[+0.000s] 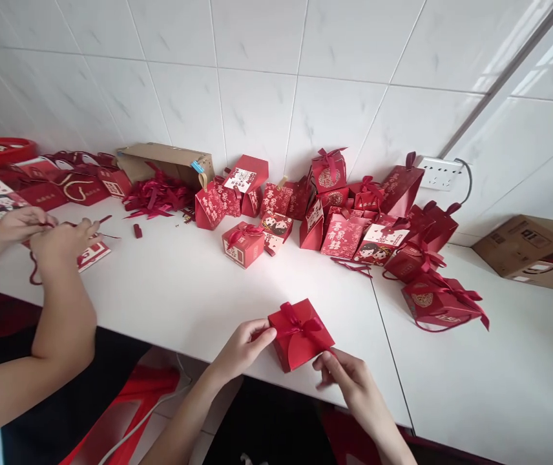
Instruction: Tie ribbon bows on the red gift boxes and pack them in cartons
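A red gift box (pixel 292 352) with a dark red ribbon bow (pixel 300 326) on its top sits tilted near the table's front edge. My left hand (pixel 245 349) grips its left side, thumb on the top and fingers round the side. At the near right corner, my right hand (pixel 347 376) has its thumb and forefinger closed on the box edge, the other fingers curled and slightly blurred. Whether a ribbon end is also between those fingers cannot be made out. Beyond my hands stands a smaller red box (pixel 243 248) with a bow.
Many red gift boxes (pixel 344 232) stand along the wall. A cardboard box (pixel 160 158) lies behind loose red ribbons (pixel 163 194). To the left, a co-worker's hands (pixel 58 236) handle a cord over a box. Another carton (pixel 523 248) and a power strip (pixel 438 173) are at right.
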The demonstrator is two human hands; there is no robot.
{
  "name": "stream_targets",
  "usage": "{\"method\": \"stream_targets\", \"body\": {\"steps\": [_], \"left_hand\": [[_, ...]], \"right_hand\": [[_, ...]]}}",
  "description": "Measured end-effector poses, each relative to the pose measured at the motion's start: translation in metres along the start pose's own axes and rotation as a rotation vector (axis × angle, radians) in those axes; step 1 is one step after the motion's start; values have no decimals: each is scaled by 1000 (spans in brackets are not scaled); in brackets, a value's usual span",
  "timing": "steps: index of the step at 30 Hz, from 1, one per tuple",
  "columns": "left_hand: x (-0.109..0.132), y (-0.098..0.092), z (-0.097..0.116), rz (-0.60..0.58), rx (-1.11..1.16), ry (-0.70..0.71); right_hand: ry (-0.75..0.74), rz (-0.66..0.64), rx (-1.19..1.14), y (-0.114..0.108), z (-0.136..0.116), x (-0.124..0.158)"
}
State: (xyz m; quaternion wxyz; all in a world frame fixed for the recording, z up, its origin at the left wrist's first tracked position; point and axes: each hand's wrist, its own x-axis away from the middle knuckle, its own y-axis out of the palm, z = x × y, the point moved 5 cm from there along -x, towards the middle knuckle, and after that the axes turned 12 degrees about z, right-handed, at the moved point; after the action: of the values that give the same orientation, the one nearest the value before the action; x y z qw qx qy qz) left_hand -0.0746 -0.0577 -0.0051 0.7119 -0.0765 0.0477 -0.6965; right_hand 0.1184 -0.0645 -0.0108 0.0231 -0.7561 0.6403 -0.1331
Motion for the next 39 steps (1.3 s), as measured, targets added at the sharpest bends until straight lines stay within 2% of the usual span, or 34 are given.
{"method": "stream_targets", "body": {"steps": [3,12,14,18,20,22,24,28,31,35,39], "left_hand": [[-2,-4,-7,4,-6,-10],[-2,-3,-15,37,-5,-20],[-5,-12,-18,128,79,-32],[-15,-53,-27,538,535,-89],[-19,-68,-22,633,689,-81],[-24,-72,-8,593,736,-61],[-30,-68,13,501,767,-26],[-44,-42,66,262,819,126],[-54,-20,98,138,765,234],[-55,5,121,-6,611,367],[-51,17,127,-87,469,415]], "right_hand": [[-77,45,-6,-8,-4,-3],[-57,132,-130,-16,-5,-4],[-46,251,-257,-30,0,-7],[-146,751,-646,-90,11,-4],[-223,859,-718,-112,9,0],[-301,828,-693,-121,-1,0],[-411,770,-601,-120,-20,-1],[-650,673,-269,-96,-75,-6],[-750,537,-99,-72,-110,-16],[-811,369,-97,-44,-139,-30],[-836,307,-158,-25,-154,-35]]}}
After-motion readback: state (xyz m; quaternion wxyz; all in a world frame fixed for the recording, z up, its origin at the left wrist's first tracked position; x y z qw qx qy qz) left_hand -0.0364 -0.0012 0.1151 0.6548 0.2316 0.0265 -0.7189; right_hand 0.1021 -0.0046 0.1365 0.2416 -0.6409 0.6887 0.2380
